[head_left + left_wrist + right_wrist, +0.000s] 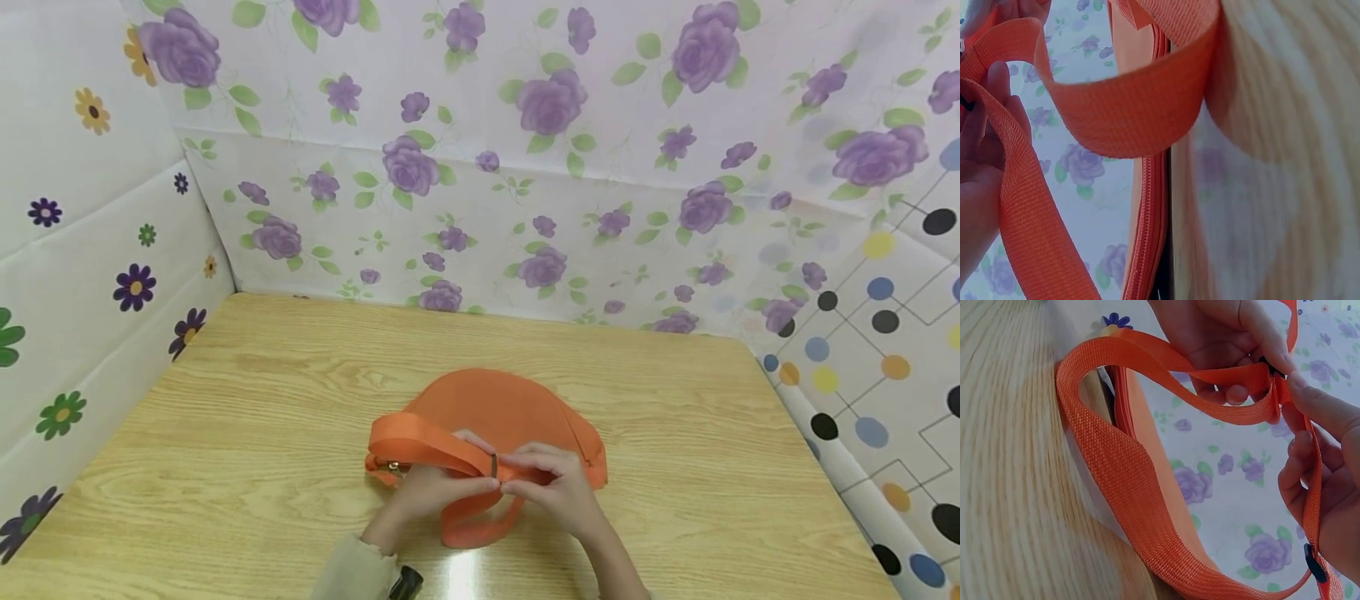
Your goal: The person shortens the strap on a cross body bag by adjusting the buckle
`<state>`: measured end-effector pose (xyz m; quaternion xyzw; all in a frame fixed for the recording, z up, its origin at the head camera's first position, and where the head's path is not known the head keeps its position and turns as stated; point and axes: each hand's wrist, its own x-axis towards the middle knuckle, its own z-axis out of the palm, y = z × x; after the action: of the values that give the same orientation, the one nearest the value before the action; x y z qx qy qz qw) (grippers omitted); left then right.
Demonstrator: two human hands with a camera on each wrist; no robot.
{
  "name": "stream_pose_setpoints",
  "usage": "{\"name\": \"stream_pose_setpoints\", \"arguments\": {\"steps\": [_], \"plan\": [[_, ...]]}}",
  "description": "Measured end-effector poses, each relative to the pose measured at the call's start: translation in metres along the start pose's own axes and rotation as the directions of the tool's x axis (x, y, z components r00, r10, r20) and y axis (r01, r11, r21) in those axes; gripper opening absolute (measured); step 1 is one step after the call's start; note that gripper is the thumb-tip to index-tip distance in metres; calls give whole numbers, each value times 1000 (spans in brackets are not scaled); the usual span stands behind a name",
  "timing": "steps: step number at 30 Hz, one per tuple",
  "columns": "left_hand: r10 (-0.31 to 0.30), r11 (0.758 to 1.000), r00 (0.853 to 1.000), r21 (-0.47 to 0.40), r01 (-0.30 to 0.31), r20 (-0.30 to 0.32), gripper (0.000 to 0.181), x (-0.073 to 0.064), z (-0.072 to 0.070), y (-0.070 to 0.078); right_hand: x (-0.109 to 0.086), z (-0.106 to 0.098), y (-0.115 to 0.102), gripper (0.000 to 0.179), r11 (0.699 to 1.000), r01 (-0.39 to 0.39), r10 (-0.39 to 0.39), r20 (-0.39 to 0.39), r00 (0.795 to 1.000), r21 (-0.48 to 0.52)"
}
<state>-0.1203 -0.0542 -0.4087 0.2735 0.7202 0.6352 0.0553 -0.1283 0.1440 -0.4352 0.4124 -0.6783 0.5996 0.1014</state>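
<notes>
An orange bag (487, 400) with a rounded top edge lies on the wooden table in the head view. Its webbing strap (427, 437) loops up in front of it. My left hand (435, 492) pinches the strap beside a small dark slider buckle (494, 467). From the other side, my right hand (558, 483) pinches the strap close to that same buckle, and the fingertips of both hands almost meet there. In the right wrist view a second dark buckle (1315, 562) sits lower on the strap. A red zipper (1147, 219) runs along the bag's edge.
The wooden table (225, 417) spreads around the bag on all sides. Floral cloth (480, 208) stands along its back edge, with patterned cloth sheets at the left and right. A dark band (406, 582) shows by the left sleeve.
</notes>
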Motion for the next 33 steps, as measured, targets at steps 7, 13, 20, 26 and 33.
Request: {"name": "stream_pose_setpoints", "arguments": {"steps": [7,13,20,26,33], "plan": [[25,1000,1000,3,-25,-5,24,0,1,0,0,1,0,31,999,-33,33,-10,999,18],[39,999,999,9,-39,-5,24,0,1,-1,2,3,-3,32,998,-24,25,-19,1000,56],[33,999,999,-26,-33,-2,24,0,0,-1,1,4,-2,28,995,-49,52,-27,998,91],[19,1000,1000,-15,-19,-8,24,-1,-1,-1,1,5,-4,31,996,-61,63,-27,998,62],[7,999,1000,-32,-8,-13,24,-1,-2,0,-3,-1,-4,37,996,-87,87,-5,996,-32]]}}
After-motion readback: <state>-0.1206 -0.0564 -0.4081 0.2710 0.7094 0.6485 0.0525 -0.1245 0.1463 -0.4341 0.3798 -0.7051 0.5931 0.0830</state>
